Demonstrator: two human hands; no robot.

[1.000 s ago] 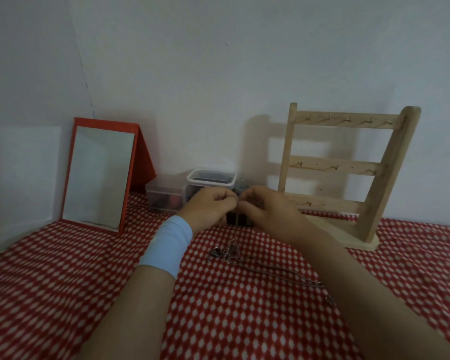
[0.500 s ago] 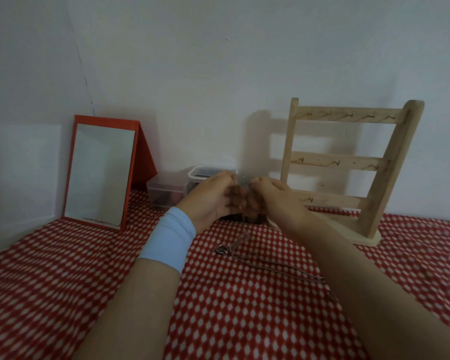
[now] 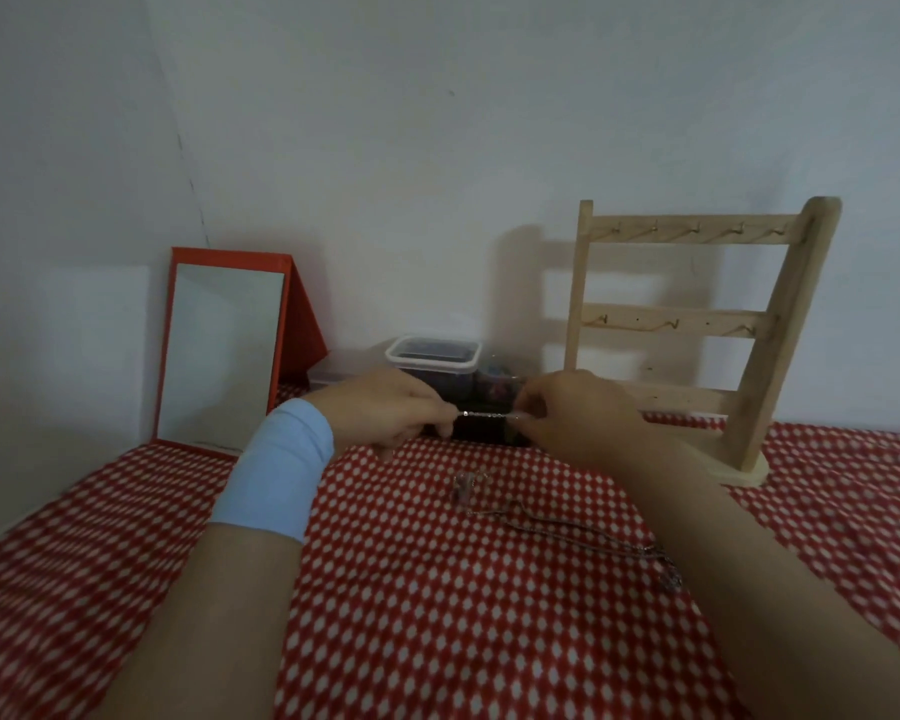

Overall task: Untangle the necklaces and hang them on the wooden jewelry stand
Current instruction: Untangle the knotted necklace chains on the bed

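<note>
Red checked cloth covers the table. Wooden jewelry stand upright, back right. Left hand and right hand each pinch the chain, taut between them. Remaining necklaces lie on the cloth beneath.

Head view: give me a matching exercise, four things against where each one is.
Things:
1 mirror
2 stand
3 chain
4 wristband

Places:
A pulled taut between the left hand and the right hand
B worn on the left arm
C back left on the cloth
D back right on the cloth

Pairs: 1-C, 2-D, 3-A, 4-B
</note>
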